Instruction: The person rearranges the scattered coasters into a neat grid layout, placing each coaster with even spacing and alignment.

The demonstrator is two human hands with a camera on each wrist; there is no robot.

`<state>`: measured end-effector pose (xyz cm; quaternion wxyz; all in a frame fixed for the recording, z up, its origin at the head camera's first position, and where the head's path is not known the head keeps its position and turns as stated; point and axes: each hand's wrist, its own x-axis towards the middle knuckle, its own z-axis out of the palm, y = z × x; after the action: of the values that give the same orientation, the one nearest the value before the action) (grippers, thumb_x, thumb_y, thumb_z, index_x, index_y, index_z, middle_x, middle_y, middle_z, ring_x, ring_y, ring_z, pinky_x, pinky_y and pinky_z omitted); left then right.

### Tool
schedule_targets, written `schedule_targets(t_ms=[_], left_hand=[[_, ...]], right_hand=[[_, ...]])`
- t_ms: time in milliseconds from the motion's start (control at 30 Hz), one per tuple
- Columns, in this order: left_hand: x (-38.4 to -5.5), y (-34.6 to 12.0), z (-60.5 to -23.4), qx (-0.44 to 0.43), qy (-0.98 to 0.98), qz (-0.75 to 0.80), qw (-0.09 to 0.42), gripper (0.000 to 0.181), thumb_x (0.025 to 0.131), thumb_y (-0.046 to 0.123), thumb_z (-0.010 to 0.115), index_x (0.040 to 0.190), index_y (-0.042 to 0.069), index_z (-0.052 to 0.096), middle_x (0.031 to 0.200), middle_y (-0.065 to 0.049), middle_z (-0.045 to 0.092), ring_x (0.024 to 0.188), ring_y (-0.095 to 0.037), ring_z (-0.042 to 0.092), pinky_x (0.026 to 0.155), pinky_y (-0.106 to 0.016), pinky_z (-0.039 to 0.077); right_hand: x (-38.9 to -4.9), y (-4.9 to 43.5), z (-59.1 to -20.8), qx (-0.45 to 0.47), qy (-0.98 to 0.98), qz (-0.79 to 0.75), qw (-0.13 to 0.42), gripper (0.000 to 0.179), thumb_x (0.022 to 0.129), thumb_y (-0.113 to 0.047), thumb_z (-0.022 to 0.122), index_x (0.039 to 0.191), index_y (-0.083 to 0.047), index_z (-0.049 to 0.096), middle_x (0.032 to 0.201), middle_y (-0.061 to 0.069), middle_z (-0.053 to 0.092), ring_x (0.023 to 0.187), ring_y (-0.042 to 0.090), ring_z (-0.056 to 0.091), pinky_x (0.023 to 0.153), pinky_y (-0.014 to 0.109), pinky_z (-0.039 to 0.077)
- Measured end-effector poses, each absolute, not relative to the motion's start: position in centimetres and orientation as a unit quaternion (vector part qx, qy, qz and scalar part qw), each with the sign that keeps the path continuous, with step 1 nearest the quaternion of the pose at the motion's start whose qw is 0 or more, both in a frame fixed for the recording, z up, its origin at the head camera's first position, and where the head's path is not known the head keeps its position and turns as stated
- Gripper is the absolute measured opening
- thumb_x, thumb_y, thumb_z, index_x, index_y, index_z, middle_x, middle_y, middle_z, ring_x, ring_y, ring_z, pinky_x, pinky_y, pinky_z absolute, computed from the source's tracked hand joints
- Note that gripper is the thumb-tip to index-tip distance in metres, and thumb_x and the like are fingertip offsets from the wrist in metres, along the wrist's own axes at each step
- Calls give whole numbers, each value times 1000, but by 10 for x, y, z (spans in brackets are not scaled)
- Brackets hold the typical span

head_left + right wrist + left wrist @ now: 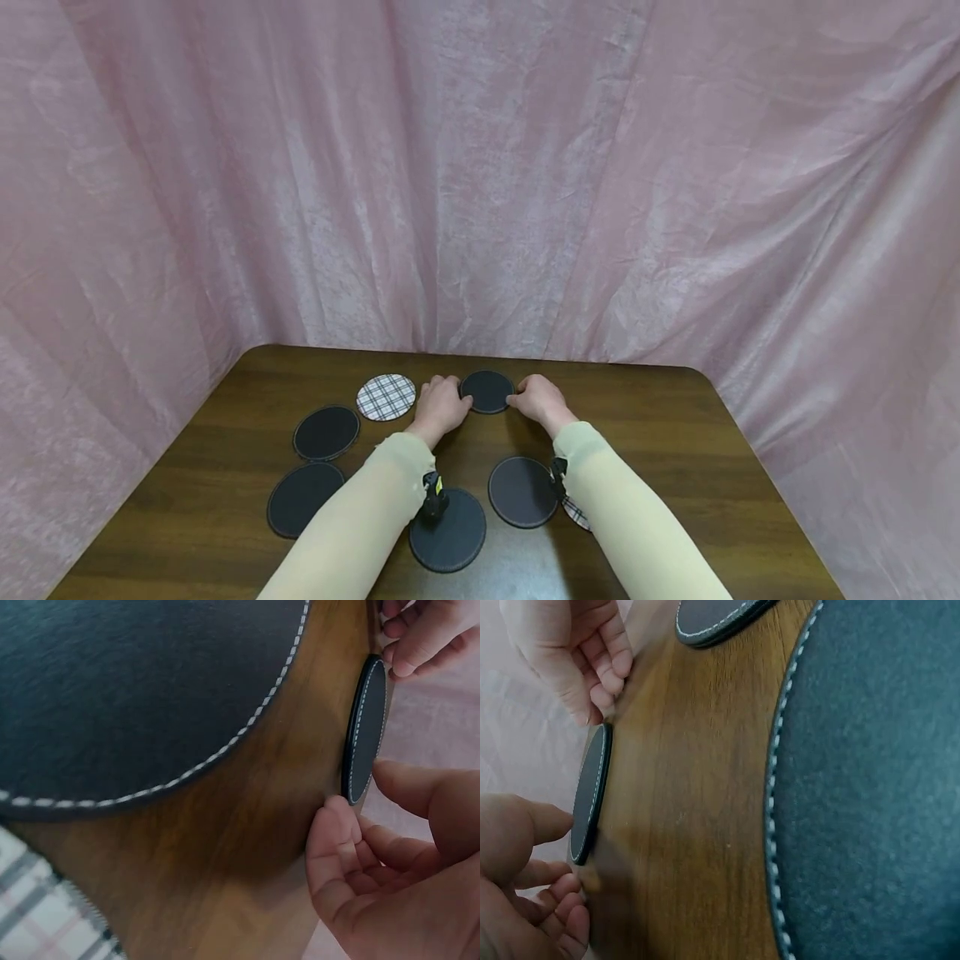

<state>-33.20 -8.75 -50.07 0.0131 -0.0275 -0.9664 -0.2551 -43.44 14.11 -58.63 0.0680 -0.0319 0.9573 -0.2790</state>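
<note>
At the far side of the wooden table, a round black coaster [487, 392] with pale edge stitching lies between both hands. My left hand [442, 405] holds its left edge, with the thumb on the rim and curled fingers beside it. The opposite edge is held by my right hand [542, 398], thumb at the rim and fingertips right below it in the right wrist view. In the left wrist view the coaster [592, 795] appears nearly edge-on. A plaid white coaster [386, 397] lies just left of my left hand.
Two black coasters [326, 432] [303, 500] lie at the left. Nearer, a large black coaster [447, 533] sits under the left wrist and a dark coaster [523, 492] by the right wrist. A plaid coaster [576, 513] is partly hidden by the right sleeve. Pink curtains [480, 183] hang behind the table.
</note>
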Motion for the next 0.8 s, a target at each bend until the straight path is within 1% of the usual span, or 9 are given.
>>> schedule_targets(t_ms=[100,167,300,400,533,600,633,700,800], left_hand=[[-333,-86,-501,-18,-966,-260,8,45,108,27,72,139,-5,68,137,-28,63,126,-47,57,109,-55,47],[-334,-84,-500,-12,-965,-263,5,44,107,28,72,138,-4,69,136,-28,62,124,-47,57,107,-57,49],[-336,-82,-499,0,-963,-268,-6,45,107,30,71,138,-3,69,136,-28,61,126,-49,57,106,-62,50],[-338,-81,-499,11,-960,-278,-22,46,108,32,70,140,-1,68,138,-28,62,129,-50,57,107,-66,48],[-338,-82,-495,28,-953,-301,-32,43,107,32,70,136,0,70,136,-26,64,130,-51,58,106,-69,46],[-337,-82,-494,35,-949,-311,-32,41,106,31,71,134,0,70,135,-25,66,129,-51,59,105,-69,46],[-337,-83,-493,37,-948,-314,-33,41,106,31,71,133,0,70,135,-25,66,129,-51,59,105,-69,46],[-338,-84,-492,40,-946,-319,-36,42,105,30,72,133,-1,70,136,-24,67,129,-51,60,105,-69,46],[-338,-83,-494,41,-946,-320,-39,46,104,31,74,137,-1,69,139,-24,67,130,-51,60,107,-68,46]], right_hand=[[-436,138,-585,-25,959,-274,73,50,95,-46,85,127,-9,82,131,8,77,121,34,70,104,52,54],[-438,135,-584,-25,961,-265,72,47,95,-46,85,125,-10,83,128,7,78,116,32,71,101,51,56],[-445,130,-587,-30,966,-245,71,36,95,-45,84,109,-12,86,110,3,80,95,26,71,89,47,58],[-448,128,-589,-32,966,-243,79,33,96,-44,84,100,-12,85,100,2,78,86,25,68,83,45,57],[-451,127,-590,-26,962,-259,88,38,96,-42,85,112,-9,85,113,6,79,96,26,70,89,47,58],[-451,127,-590,-23,957,-273,92,35,95,-39,86,111,-8,85,115,6,78,97,26,70,89,46,58],[-449,125,-586,-18,955,-279,96,33,95,-38,86,108,-8,85,113,5,77,96,25,69,88,45,57],[-445,126,-583,-15,950,-297,99,26,95,-35,86,90,-10,81,98,2,73,85,24,63,79,42,54],[-421,122,-553,-8,940,-322,113,35,95,-25,83,70,-12,64,80,3,57,76,25,54,73,40,47]])
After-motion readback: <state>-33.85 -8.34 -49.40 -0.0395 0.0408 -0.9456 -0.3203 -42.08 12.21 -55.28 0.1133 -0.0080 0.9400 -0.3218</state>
